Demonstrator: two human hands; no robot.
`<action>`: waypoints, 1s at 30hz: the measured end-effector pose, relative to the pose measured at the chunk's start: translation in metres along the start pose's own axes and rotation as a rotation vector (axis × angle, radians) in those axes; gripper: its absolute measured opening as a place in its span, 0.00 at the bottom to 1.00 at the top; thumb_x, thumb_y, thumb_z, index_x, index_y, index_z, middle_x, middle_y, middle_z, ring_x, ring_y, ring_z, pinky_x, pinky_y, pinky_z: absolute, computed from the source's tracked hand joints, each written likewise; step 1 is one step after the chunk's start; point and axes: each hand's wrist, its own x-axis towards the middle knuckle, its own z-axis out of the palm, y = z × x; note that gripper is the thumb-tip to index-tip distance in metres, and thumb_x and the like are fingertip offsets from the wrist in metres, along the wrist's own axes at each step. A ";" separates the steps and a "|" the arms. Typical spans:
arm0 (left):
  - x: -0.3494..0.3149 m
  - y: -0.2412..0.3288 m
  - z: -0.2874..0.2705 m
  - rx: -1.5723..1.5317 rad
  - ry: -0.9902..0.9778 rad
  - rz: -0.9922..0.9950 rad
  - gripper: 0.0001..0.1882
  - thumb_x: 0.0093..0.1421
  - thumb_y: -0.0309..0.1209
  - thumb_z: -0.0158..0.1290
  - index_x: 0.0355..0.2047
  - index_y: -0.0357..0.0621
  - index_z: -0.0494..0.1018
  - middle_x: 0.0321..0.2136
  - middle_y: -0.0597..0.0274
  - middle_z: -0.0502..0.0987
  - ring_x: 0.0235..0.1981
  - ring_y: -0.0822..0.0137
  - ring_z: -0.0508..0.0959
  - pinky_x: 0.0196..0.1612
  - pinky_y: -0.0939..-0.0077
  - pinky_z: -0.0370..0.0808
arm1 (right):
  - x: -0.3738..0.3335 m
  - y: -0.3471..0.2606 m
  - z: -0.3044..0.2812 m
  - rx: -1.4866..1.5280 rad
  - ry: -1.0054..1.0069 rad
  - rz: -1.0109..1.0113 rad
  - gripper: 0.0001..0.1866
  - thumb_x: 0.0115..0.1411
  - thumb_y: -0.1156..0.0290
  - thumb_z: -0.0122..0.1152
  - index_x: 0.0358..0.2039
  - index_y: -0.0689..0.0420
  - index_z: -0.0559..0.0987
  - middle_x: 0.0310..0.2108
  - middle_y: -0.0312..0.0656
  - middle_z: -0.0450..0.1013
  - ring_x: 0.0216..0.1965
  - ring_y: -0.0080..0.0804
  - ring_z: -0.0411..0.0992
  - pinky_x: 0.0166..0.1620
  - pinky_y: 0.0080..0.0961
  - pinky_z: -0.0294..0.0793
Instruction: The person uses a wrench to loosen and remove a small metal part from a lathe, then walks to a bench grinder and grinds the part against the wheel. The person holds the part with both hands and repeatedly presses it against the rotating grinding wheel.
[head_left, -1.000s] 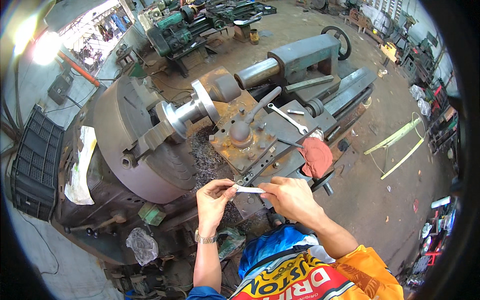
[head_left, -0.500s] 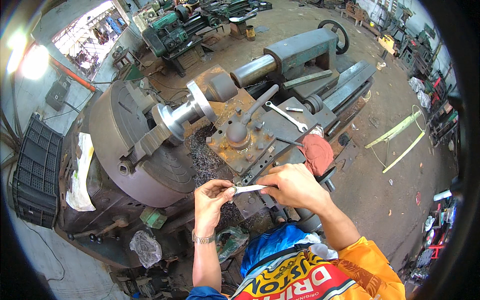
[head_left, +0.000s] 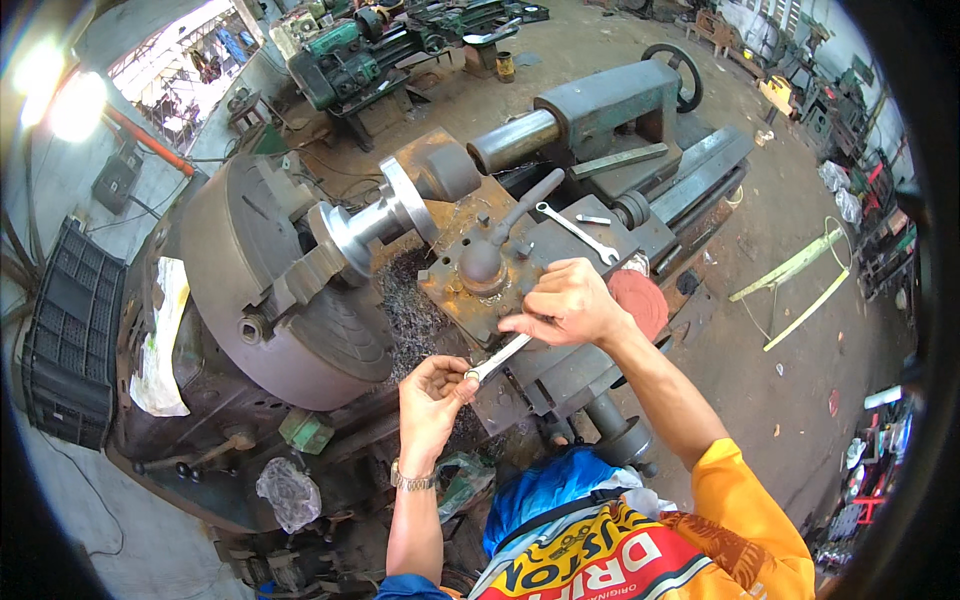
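My left hand [head_left: 430,395] pinches the ring end of a metal wrench [head_left: 500,357] between thumb and fingers, beside the lathe's tool carriage. The wrench slants up to the right, and its far end runs under my right hand [head_left: 572,305], whose fingers are curled and whose thumb points left along it. Just beyond is the rusty tool post [head_left: 480,270] with its long clamping handle. A second wrench [head_left: 580,235] lies on the carriage plate behind my right hand. At the left, a shiny flanged metal workpiece [head_left: 365,228] sits in the jaws of the big chuck [head_left: 270,290].
The tailstock [head_left: 610,105] stands at the far right, its handwheel behind it. A reddish cloth [head_left: 640,300] lies beside my right wrist. Metal chips [head_left: 410,315] cover the area under the workpiece. A black crate [head_left: 75,340] leans at the left; another green machine [head_left: 340,65] stands farther back.
My right hand has moved up and away from me. The wrench has swung from nearly level to a slant, while my left hand stays at its ring end.
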 end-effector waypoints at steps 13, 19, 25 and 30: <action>-0.004 -0.004 0.008 0.199 0.051 0.146 0.15 0.56 0.14 0.65 0.45 0.31 0.80 0.43 0.61 0.78 0.34 0.76 0.79 0.38 0.83 0.78 | 0.031 0.019 0.043 0.089 0.361 0.153 0.24 0.59 0.70 0.68 0.11 0.55 0.66 0.10 0.40 0.61 0.12 0.39 0.62 0.20 0.34 0.58; -0.006 -0.005 0.013 0.260 0.135 0.181 0.15 0.55 0.12 0.64 0.44 0.31 0.82 0.46 0.59 0.78 0.33 0.76 0.79 0.37 0.83 0.78 | 0.037 0.013 0.024 0.149 0.037 0.207 0.21 0.62 0.61 0.66 0.16 0.55 0.71 0.15 0.42 0.67 0.18 0.44 0.71 0.23 0.38 0.66; -0.008 -0.008 0.015 0.244 0.153 0.224 0.14 0.55 0.11 0.64 0.43 0.30 0.81 0.46 0.57 0.79 0.34 0.75 0.80 0.37 0.83 0.79 | 0.041 0.023 0.021 0.249 -0.099 0.183 0.23 0.62 0.57 0.66 0.16 0.56 0.71 0.15 0.42 0.68 0.20 0.46 0.72 0.24 0.38 0.67; -0.006 -0.001 0.016 0.135 0.170 0.150 0.14 0.55 0.12 0.64 0.43 0.30 0.82 0.44 0.57 0.80 0.33 0.75 0.80 0.36 0.82 0.79 | 0.045 0.019 0.007 0.270 -0.327 0.196 0.25 0.61 0.50 0.66 0.17 0.57 0.75 0.16 0.46 0.71 0.23 0.50 0.74 0.27 0.42 0.69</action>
